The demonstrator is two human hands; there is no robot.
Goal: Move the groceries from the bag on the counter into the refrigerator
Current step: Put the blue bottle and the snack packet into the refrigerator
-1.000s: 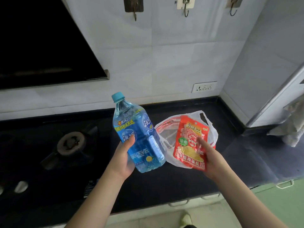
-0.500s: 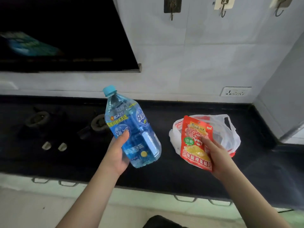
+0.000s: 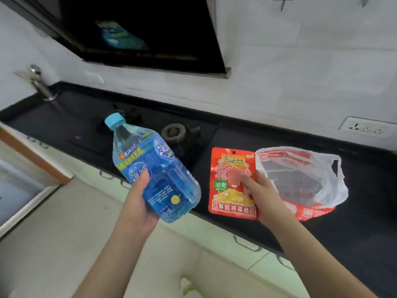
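Holding two items, one per hand, both lifted clear of the counter [image 3: 354, 244]. My left hand [image 3: 137, 203] is wrapped around the lower half of a bottle [image 3: 154, 168]: thumb laid across the blue label, the other fingers hidden behind the body. The bottle is clear plastic with pale blue liquid and a light blue cap; it tilts with the cap toward the upper left and the base toward the lower right. It hangs over the counter's front edge, in front of the stove burner [image 3: 173, 132].

My right hand [image 3: 266, 198] pinches a red packet [image 3: 233, 183] along its right edge, thumb pressed flat on the printed front, remaining fingers behind it and not visible. The packet is upright, face toward me, with yellow print low on the front and a hang hole at the top.

Just beside the packet, to the right, a thin white plastic bag [image 3: 322, 168] with red print lies slack on the dark counter, mouth open and handles loose. I cannot tell whether anything is inside it.

Farther left on the counter: a metal faucet [image 3: 39, 82] by the wall. A black range hood [image 3: 139, 33] hangs above the burner. A wall socket [image 3: 365, 126] sits on the white tile at the right. The refrigerator is not in view.
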